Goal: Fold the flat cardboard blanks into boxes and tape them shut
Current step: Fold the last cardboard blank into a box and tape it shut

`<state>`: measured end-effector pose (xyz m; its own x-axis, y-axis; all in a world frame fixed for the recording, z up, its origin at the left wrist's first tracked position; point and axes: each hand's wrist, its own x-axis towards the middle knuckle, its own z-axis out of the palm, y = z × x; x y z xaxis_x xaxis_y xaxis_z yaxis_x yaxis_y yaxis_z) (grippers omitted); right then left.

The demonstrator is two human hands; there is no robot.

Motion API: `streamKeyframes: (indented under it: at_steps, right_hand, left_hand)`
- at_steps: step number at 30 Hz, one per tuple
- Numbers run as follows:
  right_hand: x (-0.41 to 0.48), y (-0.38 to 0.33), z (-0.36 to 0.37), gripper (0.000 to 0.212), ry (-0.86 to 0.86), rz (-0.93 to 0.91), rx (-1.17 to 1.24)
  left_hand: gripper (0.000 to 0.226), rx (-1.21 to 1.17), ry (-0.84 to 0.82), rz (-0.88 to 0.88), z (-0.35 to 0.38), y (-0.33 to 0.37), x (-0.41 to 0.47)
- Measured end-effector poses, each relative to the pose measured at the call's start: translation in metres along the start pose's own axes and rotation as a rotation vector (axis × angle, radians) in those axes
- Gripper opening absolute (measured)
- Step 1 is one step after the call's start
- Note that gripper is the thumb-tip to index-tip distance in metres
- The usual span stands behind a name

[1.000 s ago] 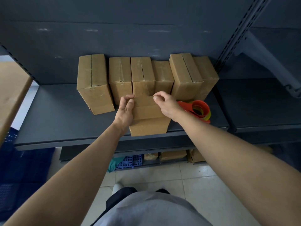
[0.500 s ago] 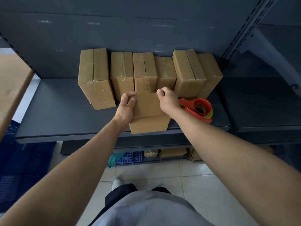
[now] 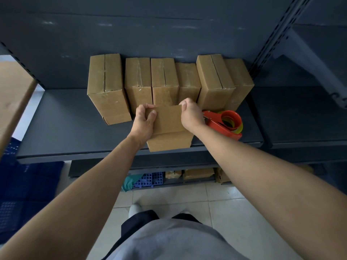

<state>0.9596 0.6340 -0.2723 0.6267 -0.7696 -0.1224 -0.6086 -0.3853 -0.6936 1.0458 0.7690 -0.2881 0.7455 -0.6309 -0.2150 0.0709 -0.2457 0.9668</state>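
so, box [image 3: 170, 126]: light, stiff cardboard, likely dents if squeezed
left hand [image 3: 143, 121]: grips its top left corner
right hand [image 3: 190, 114]: pinches its top right corner

Dark grey shelf [image 3: 71, 128] carries six upright boxes [image 3: 165, 79], a front box [image 3: 169, 143], seemingly half-folded, and a red tape dispenser [image 3: 218, 127].

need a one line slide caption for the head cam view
Left hand and right hand grip a cardboard box on a grey shelf before a row of boxes, red tape dispenser alongside.
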Motion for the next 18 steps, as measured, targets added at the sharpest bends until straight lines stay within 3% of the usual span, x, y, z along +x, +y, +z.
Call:
streamKeyframes:
  at_steps: [9,18]
  right_hand:
    - [0.005,-0.001,-0.005,0.034,0.022,0.079,0.187]
    - [0.012,0.001,-0.006,0.031,0.06,0.058,0.144]
  left_hand:
    - [0.012,0.079,0.027,0.048,0.005,0.013,0.013]
    - [0.015,0.274,0.073,0.144,0.01,0.014,0.025]
